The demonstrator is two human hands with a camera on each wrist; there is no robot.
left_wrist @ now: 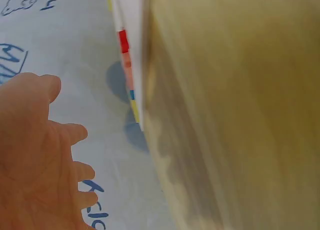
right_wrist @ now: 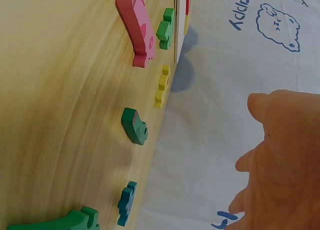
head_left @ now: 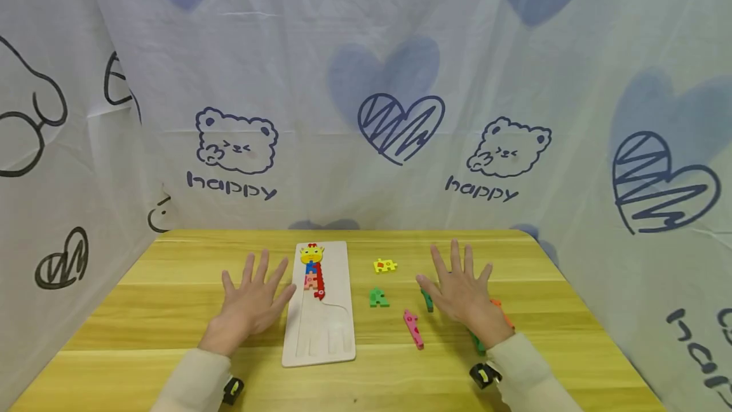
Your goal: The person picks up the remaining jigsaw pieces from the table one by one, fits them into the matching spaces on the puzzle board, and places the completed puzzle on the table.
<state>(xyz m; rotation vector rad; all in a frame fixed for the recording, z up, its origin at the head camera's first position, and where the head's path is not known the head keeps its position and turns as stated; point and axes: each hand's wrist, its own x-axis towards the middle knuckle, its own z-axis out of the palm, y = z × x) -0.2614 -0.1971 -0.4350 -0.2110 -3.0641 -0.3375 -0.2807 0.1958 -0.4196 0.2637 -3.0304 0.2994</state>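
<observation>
My left hand (head_left: 248, 307) has its fingers spread, just left of a pale wooden puzzle board (head_left: 337, 272), and holds nothing. In the board's upper part sit a yellow giraffe head piece (head_left: 311, 254), a red piece (head_left: 319, 280), a blue piece and a salmon piece (head_left: 311, 281); the lower recess shows bare wood. My right hand (head_left: 466, 297), fingers also spread and holding nothing, overlaps several loose pieces in the head view. Near it lie a pink piece (head_left: 413, 329), a green piece (head_left: 378, 298), a yellow piece (head_left: 385, 266) and a dark green piece (right_wrist: 134, 126).
A blue piece (right_wrist: 127, 203) and a long green piece (right_wrist: 60, 222) lie on the wooden table (head_left: 171, 310), with an orange piece (head_left: 503, 313) at the right. A white curtain (head_left: 309, 81) printed with hearts and bears hangs behind and beside the table.
</observation>
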